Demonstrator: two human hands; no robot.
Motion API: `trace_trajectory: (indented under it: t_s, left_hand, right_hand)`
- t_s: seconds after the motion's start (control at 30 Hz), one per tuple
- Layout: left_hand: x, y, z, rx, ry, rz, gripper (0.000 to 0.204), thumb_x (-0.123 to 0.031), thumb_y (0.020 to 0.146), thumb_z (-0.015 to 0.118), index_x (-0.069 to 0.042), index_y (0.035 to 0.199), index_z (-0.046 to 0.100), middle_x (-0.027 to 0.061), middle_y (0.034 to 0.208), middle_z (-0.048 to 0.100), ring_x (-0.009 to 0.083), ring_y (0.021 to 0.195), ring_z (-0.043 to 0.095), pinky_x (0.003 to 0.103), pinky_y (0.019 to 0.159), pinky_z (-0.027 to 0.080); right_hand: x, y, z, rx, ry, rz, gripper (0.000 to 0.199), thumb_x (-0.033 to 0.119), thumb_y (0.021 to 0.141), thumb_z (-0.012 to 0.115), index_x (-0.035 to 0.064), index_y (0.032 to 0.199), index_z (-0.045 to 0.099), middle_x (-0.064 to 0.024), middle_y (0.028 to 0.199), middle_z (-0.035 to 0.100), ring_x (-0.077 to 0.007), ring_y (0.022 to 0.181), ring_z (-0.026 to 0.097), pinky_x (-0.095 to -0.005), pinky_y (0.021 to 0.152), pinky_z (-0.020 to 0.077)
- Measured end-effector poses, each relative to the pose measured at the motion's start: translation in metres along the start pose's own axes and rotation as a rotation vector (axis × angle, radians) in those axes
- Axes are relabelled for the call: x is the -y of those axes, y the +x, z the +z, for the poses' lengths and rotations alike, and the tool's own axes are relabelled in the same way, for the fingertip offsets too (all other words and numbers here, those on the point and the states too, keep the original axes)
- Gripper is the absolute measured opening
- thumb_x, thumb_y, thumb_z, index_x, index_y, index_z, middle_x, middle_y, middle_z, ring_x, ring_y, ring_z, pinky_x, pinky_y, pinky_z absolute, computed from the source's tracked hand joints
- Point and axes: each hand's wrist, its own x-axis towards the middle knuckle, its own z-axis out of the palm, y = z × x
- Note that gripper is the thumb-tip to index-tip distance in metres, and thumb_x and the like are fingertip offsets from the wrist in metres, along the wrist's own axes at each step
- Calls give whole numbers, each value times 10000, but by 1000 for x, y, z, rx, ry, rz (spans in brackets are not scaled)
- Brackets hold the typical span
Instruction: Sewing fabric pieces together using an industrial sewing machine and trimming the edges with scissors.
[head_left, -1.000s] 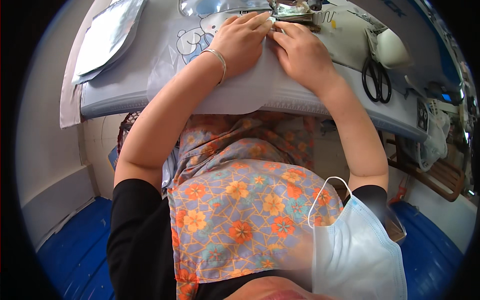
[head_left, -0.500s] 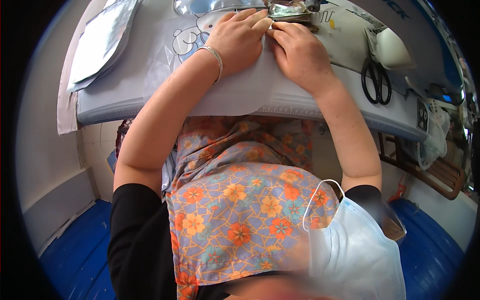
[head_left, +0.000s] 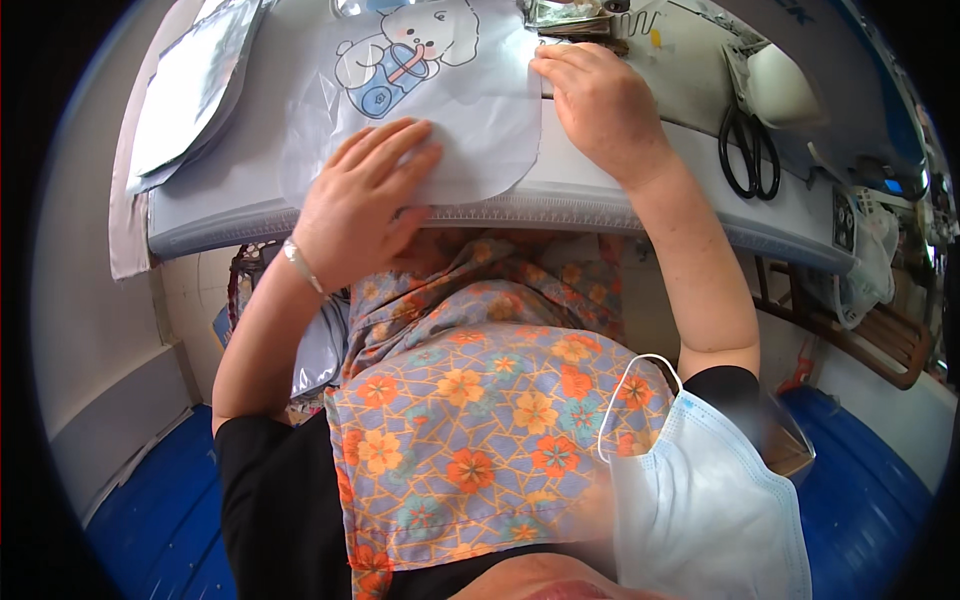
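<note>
A thin, translucent white sheet (head_left: 480, 160) printed with a cartoon animal hugging a blue cup with a straw lies on the pale table. Over its near edge is my left hand (head_left: 365, 195), fingers stretched out and slightly blurred, holding nothing. My right hand (head_left: 605, 110) sits at the sheet's far right corner, fingertips pressed together on its edge. Just beyond those fingertips is the metal working part of a sewing machine (head_left: 580, 15), cut off by the top of the view.
Black-handled scissors (head_left: 755, 160) lie on the right. Silvery sheets (head_left: 195, 100) are stacked at the table's left. Ruler markings run along the table's front edge (head_left: 560, 216). A clear plastic bag (head_left: 868, 265) hangs at the right end. A pale blue face mask (head_left: 710, 500) hangs in front of me.
My left hand has left the far edge and come back toward me and left, uncovering the printed animal. The right hand stays at the sheet's corner.
</note>
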Motion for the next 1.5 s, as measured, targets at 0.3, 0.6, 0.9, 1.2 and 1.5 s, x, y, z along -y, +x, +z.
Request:
trace_trajectory:
  t_s: [0.3, 0.6, 0.9, 1.2, 1.5]
  left_hand:
    - [50, -5, 6, -158, 87, -22, 426, 48, 787, 614, -53, 1197, 669, 92, 1269, 657, 305, 1182, 627, 400, 980, 527]
    - [92, 21, 8, -179, 174, -34, 361, 14, 837, 600, -70, 1177, 691, 73, 1266, 671, 287, 1162, 637, 380, 965, 538]
    - [95, 24, 11, -202, 293, -23, 303, -95, 890, 575, -74, 1168, 693, 51, 1259, 683, 253, 1163, 646, 354, 996, 531]
    - [34, 14, 14, -246, 266, 78, 248, -117, 837, 611, -80, 1071, 685, 31, 1145, 688, 211, 1059, 678, 323, 824, 591]
    - [-24, 32, 27, -291, 138, 159, 228, -109, 764, 641, -37, 976, 684, 29, 1025, 645, 175, 997, 660, 302, 752, 573]
  right_hand:
    - [3, 1, 1, -13, -31, -39, 227, -8, 819, 647, 34, 1030, 720, -71, 1079, 726, -250, 1004, 671, -359, 878, 557]
    - [11, 4, 2, 31, -63, -12, 260, 80, 865, 655, 37, 1119, 697, -93, 1154, 709, -276, 1049, 658, -384, 919, 541]
    - [20, 11, 0, 101, -142, 20, 314, 179, 889, 676, 60, 1179, 688, -86, 1224, 682, -262, 1130, 626, -384, 972, 518]
    - [18, 11, -1, 107, -155, 9, 316, 190, 891, 677, 53, 1175, 689, -90, 1231, 678, -267, 1137, 621, -390, 979, 511]
    - [11, 7, 1, 28, -19, 43, 237, 82, 857, 667, 36, 1087, 703, -95, 1132, 712, -283, 1049, 665, -384, 917, 543]
